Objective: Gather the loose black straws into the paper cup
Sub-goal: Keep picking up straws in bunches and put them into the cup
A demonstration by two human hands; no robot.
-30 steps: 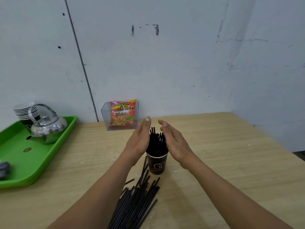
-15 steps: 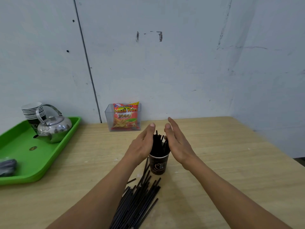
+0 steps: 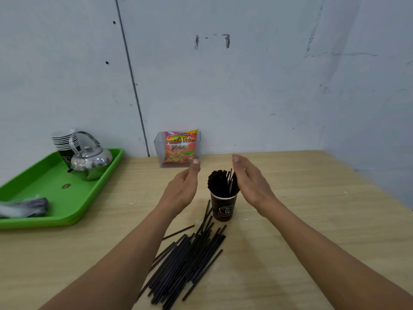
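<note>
A dark paper cup (image 3: 223, 209) stands upright on the wooden table (image 3: 324, 220), filled with a bundle of black straws (image 3: 220, 183) that stick up above its rim. My left hand (image 3: 183, 189) hovers left of the bundle with straight fingers, a small gap away. My right hand (image 3: 250, 182) is on the bundle's right side, fingers straight, close against the straws. Neither hand holds anything. A loose pile of black straws (image 3: 185, 262) lies on the table in front of the cup, between my forearms.
A green tray (image 3: 73, 198) at the left carries a metal kettle (image 3: 91, 162), a stack of paper cups (image 3: 63, 142) and a dark wrapped bundle (image 3: 24, 208). A clear box with a snack packet (image 3: 180, 148) stands against the wall behind the cup.
Both hands have spread apart from the straw bundle, the left one more. The view has shifted a little, and the straws in the cup stand more gathered.
</note>
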